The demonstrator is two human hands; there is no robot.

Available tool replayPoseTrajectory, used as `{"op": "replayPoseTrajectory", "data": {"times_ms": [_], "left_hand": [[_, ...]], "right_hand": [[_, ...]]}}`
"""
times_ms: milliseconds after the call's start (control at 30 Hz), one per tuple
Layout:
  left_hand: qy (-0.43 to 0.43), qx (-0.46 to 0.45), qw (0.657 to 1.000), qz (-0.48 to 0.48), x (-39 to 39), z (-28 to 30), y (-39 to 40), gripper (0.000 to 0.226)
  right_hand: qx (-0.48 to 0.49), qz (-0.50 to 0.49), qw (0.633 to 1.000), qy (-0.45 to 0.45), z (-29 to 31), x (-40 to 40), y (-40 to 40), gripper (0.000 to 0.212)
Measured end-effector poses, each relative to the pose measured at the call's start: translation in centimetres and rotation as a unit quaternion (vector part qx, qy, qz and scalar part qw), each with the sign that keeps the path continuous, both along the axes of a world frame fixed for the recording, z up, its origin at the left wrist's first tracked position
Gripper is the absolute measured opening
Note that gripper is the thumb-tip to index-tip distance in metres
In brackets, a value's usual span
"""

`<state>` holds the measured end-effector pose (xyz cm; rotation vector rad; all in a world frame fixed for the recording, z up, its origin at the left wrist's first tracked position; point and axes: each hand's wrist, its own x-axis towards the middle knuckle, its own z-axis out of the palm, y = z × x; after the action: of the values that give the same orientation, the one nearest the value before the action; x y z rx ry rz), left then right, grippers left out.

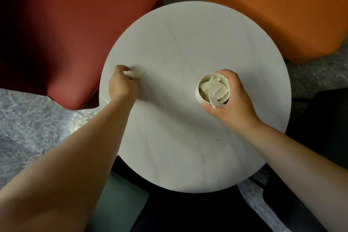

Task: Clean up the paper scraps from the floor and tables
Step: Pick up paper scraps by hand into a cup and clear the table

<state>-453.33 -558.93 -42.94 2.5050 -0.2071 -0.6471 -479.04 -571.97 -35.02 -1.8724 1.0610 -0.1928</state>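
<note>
Paper scrap [136,74], thin and white, pinched in left grip [122,84]; right grip [228,98] clasps round cup [213,88].

On the round table [188,43], a cup [200,94] sits at four o'clock, paper scraps [213,88] inside it. One paper scrap [136,73] lies at nine. Two stools [75,24] stand behind, at ten and two
</note>
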Motion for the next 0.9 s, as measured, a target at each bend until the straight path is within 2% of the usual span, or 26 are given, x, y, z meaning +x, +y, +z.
{"op": "replayPoseTrajectory", "data": {"times_ms": [100, 267, 333, 433, 533, 600, 733, 833, 900], "left_hand": [[0.014, 0.032, 0.998, -0.056, 0.7, 0.1, -0.1, 0.021], [0.032, 0.029, 0.997, -0.062, 0.0, 1.2, -0.1, 0.022], [0.04, -0.004, 0.995, -0.088, -1.3, 2.7, -0.6, 0.018], [0.053, -0.102, 0.984, -0.136, -4.5, 6.6, -2.0, 0.01], [0.053, -0.207, 0.957, -0.194, -8.5, 10.8, -3.3, 0.014], [0.016, -0.237, 0.937, -0.256, -10.7, 12.6, -3.9, 0.012], [-0.122, -0.226, 0.882, -0.396, -12.6, 14.3, -4.5, 0.014], [-0.167, -0.203, 0.833, -0.487, -12.9, 15.0, -4.6, 0.024], [-0.182, -0.212, 0.825, -0.492, -12.8, 15.6, -4.5, 0.028]], "right_hand": [[0.002, -0.011, 1.0, -0.004, 0.0, 0.4, 0.3, 0.075], [0.004, -0.019, 1.0, -0.008, 0.0, 0.6, 0.6, 0.075], [-0.001, -0.018, 1.0, -0.002, -0.1, 0.4, 0.6, 0.076], [0.0, -0.023, 1.0, 0.0, -0.2, 0.2, 0.7, 0.077], [0.005, -0.02, 1.0, -0.004, -0.1, 0.0, 0.6, 0.078], [0.019, -0.014, 1.0, -0.016, 0.2, -0.2, 0.8, 0.077], [0.039, -0.031, 0.997, -0.056, 1.4, -0.7, 1.4, 0.077], [0.031, -0.039, 0.996, -0.071, 2.4, -1.3, 1.6, 0.076], [0.029, -0.041, 0.996, -0.069, 2.9, -1.8, 1.5, 0.076]]}}
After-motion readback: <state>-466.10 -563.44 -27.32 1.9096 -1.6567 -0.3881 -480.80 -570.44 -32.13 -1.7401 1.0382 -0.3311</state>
